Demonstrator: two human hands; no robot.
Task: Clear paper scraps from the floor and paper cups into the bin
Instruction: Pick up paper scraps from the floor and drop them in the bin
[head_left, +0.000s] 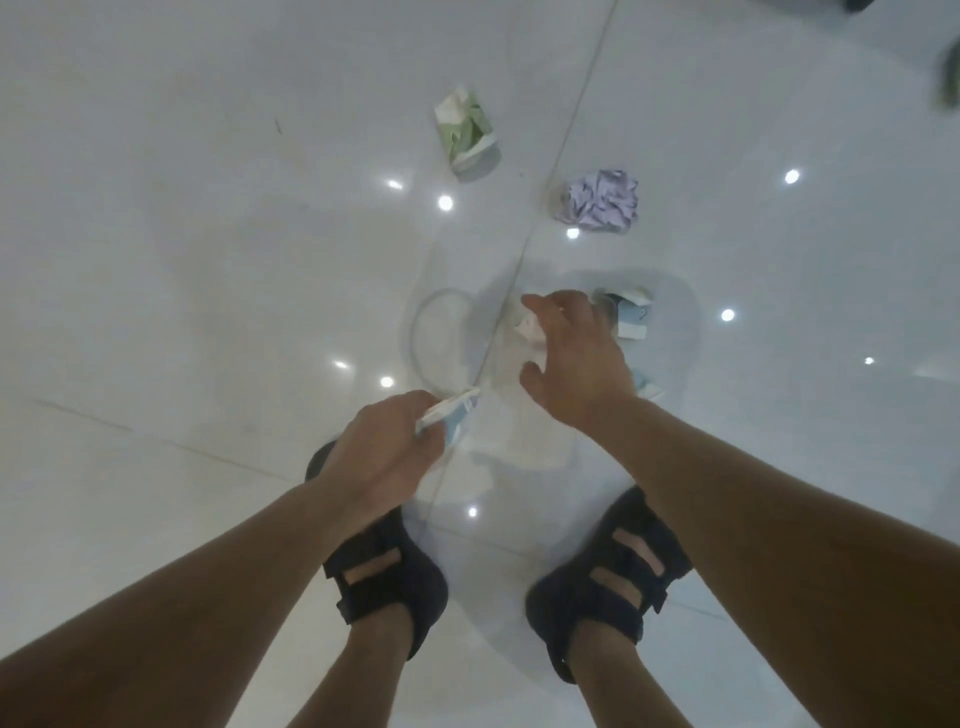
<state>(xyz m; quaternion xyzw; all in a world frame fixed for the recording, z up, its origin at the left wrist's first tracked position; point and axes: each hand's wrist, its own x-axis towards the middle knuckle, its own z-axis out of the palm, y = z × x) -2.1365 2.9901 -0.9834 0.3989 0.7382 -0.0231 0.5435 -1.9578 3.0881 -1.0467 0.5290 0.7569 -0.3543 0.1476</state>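
Observation:
I look straight down at a white tiled floor. My left hand (387, 449) is closed around a flattened blue-and-white paper cup (452, 413). My right hand (574, 358) hovers with fingers spread over a small white paper scrap (529, 325); I cannot tell whether they touch. A blue-and-white paper cup (626, 312) lies just right of that hand, and another blue piece (647, 387) peeks out beside the wrist. Farther off lie a crushed green paper cup (467, 132) and a crumpled lilac paper ball (602, 200).
My two feet in black sandals (387, 569) (605, 584) stand at the bottom of the view. A tile joint (558, 150) runs diagonally up the floor. A dark object (950, 78) shows at the upper right edge. No bin is in view.

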